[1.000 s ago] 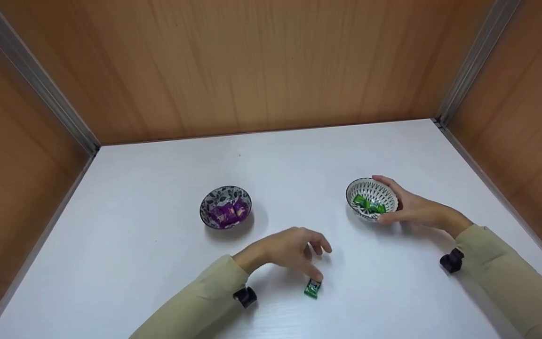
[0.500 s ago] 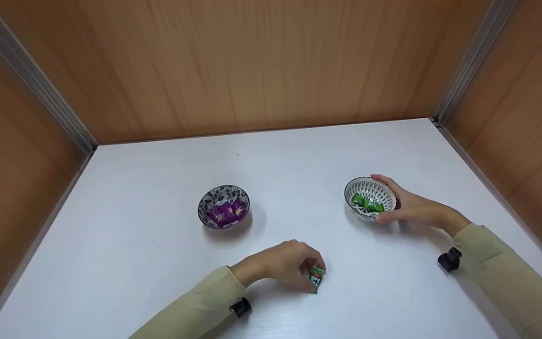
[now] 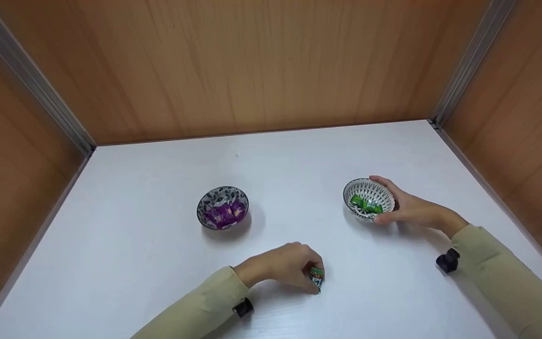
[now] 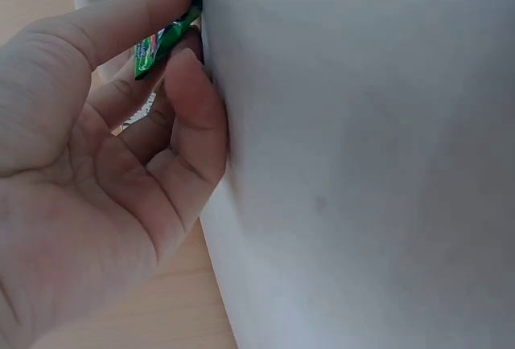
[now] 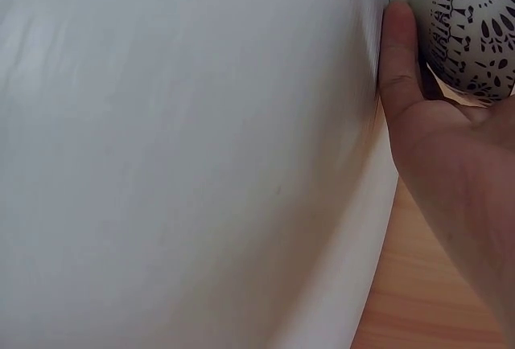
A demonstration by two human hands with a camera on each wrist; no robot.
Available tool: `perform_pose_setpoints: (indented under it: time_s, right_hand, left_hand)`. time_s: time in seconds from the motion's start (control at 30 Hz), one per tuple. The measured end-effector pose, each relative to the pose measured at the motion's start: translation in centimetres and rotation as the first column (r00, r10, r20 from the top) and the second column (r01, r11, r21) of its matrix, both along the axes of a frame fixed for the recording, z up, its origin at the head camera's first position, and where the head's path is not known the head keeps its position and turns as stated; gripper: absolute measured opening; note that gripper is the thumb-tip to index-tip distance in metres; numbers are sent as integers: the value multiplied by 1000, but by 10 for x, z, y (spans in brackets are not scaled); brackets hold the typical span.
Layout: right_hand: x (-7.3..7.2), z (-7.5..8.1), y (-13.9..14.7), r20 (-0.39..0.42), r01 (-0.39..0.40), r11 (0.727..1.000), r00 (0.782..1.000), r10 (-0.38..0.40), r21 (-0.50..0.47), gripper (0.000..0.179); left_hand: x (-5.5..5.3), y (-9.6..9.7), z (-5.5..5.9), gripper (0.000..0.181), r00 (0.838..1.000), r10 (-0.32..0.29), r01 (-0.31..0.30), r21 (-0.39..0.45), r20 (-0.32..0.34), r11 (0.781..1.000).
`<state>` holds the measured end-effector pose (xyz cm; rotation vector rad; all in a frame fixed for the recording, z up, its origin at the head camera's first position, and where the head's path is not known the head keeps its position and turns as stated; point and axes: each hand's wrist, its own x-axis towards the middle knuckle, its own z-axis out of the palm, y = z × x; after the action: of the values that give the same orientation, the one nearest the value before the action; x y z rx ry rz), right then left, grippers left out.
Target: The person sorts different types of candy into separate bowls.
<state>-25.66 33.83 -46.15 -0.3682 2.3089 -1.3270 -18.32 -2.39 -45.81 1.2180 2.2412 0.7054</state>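
Note:
My left hand [image 3: 291, 267] pinches a green-wrapped candy [image 3: 317, 275] between thumb and fingers, low over the front middle of the table. In the left wrist view the shiny green candy [image 4: 161, 46] sits between thumb and curled fingers, right at the white surface. On the right, my right hand [image 3: 407, 208] holds a white bowl with a dark pattern [image 3: 375, 187] by its right side, thumb near the front rim and fingers behind. Green candies [image 3: 366, 205] lie inside that bowl. The right wrist view catches the patterned outer wall of the bowl [image 5: 475, 27] beside the hand.
A second bowl with a dark leaf pattern [image 3: 224, 192] stands left of centre, holding several purple-wrapped candies [image 3: 227, 214]. The white table [image 3: 125, 226] is bounded by a wooden back panel [image 3: 261, 66] and wooden side panels.
My left hand has come down, closed its fingers on the green candy lying on the table and turned it more upright. The right hand and both bowls have stayed put.

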Motion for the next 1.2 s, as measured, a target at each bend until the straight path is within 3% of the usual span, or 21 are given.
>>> perform_pose_setpoints:
  time_s: [0.57, 0.77, 1.2]
  right_hand:
    - [-1, -3, 0, -2, 2, 1000, 1000, -2, 5, 104]
    - [2, -1, 1, -5, -2, 1000, 1000, 2, -10, 104]
    - [0, -1, 0, -1, 0, 1000, 1000, 0, -5, 104]
  left_hand:
    - [-7, 2, 8, 14, 998, -63, 63, -26, -25, 998]
    - [-13, 4, 13, 12, 996, -92, 92, 15, 1, 996]
    - [-27, 18, 32, 8, 992, -37, 18, 158, 119, 987]
